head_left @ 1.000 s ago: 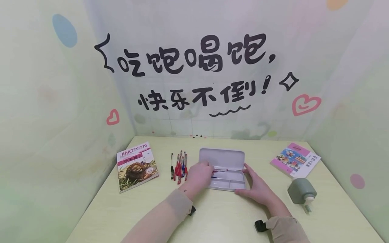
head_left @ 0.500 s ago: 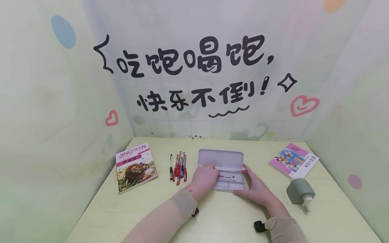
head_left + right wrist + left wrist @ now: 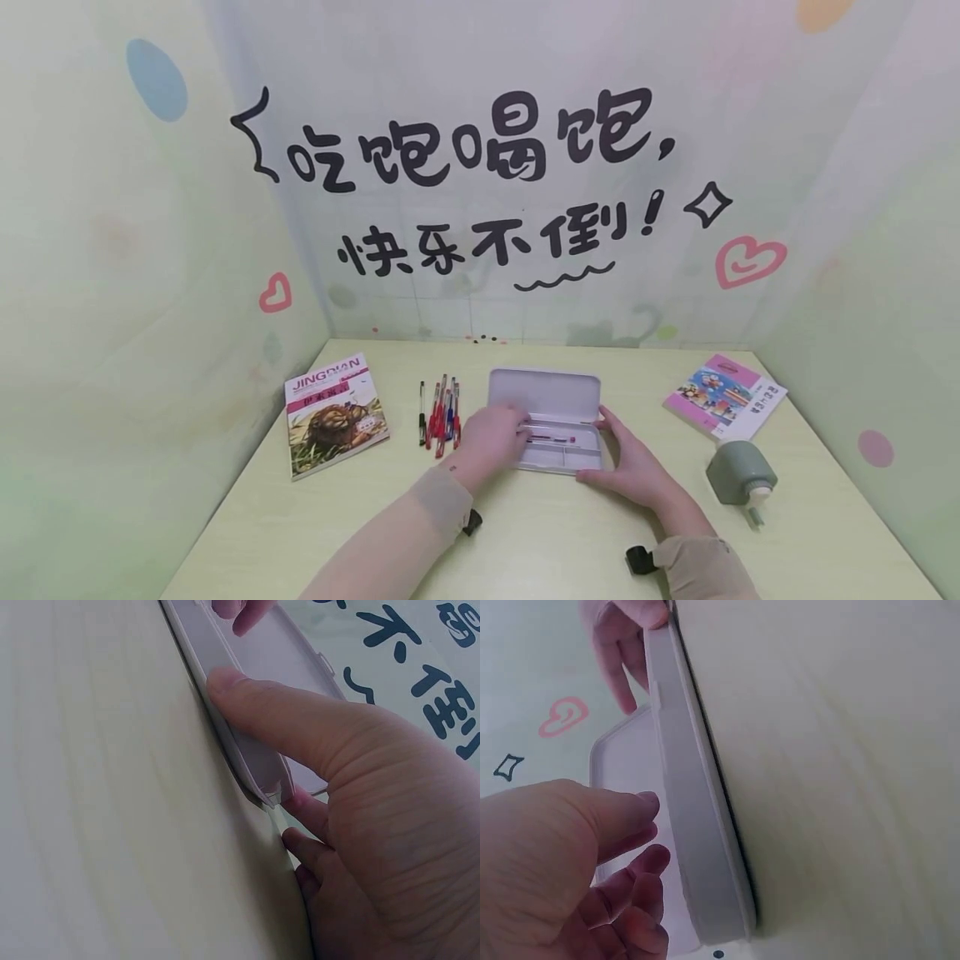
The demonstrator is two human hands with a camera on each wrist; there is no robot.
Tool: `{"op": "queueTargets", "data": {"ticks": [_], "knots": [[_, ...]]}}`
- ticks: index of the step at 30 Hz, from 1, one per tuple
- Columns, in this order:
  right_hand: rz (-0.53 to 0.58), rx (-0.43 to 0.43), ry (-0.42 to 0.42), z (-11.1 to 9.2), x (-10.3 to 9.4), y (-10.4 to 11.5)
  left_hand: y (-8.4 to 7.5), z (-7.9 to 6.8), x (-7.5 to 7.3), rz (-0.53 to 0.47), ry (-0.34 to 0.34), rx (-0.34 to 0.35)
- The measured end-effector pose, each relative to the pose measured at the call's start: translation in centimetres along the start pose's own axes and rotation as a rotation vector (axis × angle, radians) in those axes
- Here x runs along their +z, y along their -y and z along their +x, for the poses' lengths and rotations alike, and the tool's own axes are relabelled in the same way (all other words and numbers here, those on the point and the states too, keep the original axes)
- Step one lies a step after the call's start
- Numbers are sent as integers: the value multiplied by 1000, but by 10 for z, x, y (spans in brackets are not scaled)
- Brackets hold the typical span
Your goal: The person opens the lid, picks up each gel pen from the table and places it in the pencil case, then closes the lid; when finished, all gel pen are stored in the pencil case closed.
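Observation:
An open pale lilac pencil case [image 3: 546, 460] lies on the table with its lid [image 3: 547, 392] raised at the back. Inside its long compartment is a slim pen [image 3: 553, 439] with a small red part, its left end near the left hand. My left hand [image 3: 491, 440] is over the case's left end. In the left wrist view its thumb [image 3: 634, 810] and loosely bent fingers stand apart, with nothing seen between them. My right hand [image 3: 633, 467] grips the right end of the case, thumb [image 3: 255, 697] on the front edge and fingers round behind.
Several red, blue and black pens [image 3: 441, 417] lie left of the case. Farther left is a magazine [image 3: 337, 417] with a lion cover. At right are a pink-and-white booklet [image 3: 726, 396] and a grey-green pump bottle [image 3: 741, 473]. A printed wall sheet [image 3: 480, 308] borders the table.
My left hand moves right over the case, then back left. The red-marked pen, raised near the lid earlier, now lies down in the compartment. My right hand keeps its hold.

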State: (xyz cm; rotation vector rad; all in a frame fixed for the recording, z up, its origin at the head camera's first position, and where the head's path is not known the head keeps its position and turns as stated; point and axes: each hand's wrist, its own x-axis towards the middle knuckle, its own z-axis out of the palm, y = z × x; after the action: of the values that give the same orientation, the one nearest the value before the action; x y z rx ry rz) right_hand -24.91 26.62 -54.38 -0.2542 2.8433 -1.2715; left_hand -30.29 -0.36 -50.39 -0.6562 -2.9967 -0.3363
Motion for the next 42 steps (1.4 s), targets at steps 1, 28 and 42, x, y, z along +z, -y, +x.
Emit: {"op": "queueTargets", "data": {"ticks": [1,28,42], "knots": [[-2,1,1,0,0,0,4,-1,-1,-19,-16,-14],[-26,2,-4,2,3,-2,123,-34,-29,-105,-116,-488],[-2,6,-8,4,5,-6,126,-39,-29,-82,-74,-500]]}}
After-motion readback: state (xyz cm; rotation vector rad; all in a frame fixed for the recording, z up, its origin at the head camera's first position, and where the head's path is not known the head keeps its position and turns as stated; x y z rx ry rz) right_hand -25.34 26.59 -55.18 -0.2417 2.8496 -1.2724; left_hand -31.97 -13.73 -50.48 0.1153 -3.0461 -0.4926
